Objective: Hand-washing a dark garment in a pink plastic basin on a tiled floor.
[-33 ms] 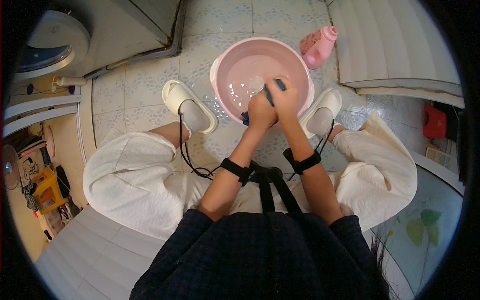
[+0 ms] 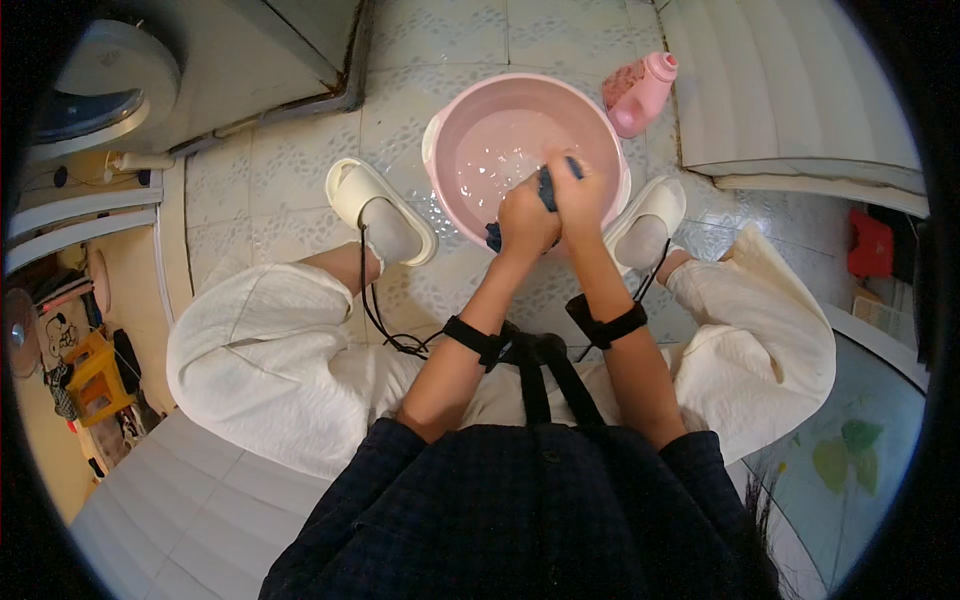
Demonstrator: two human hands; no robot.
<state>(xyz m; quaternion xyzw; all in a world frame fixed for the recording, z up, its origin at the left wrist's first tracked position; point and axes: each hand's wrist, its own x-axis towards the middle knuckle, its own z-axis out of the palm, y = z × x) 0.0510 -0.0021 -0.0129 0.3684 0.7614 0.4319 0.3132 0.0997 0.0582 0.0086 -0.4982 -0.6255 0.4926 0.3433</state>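
A dark blue cloth (image 2: pixel 546 189) is bunched between my two hands, over the near right part of a pink basin (image 2: pixel 437 165). My left hand (image 2: pixel 527 217) is closed around it, and a bit of the cloth pokes out on that hand's left side. Pressed close beside it, my right hand (image 2: pixel 580 198) grips the other part, its fingers slightly blurred. Shallow water (image 2: pixel 500 145) with bright glints lies in the basin. How much cloth is inside my fists is hidden.
A pink bottle (image 2: pixel 640 95) without a visible cap stands right of the basin. My feet in white slippers (image 2: pixel 350 190) flank the basin on the tiled floor (image 2: pixel 300 180). A grey appliance (image 2: pixel 230 70) stands far left, a white panel (image 2: pixel 790 90) far right.
My right hand has shifted and turned a little against the left. The blue cloth between them shows differently, with a dark patch now at the right fingers. The basin and bottle look the same.
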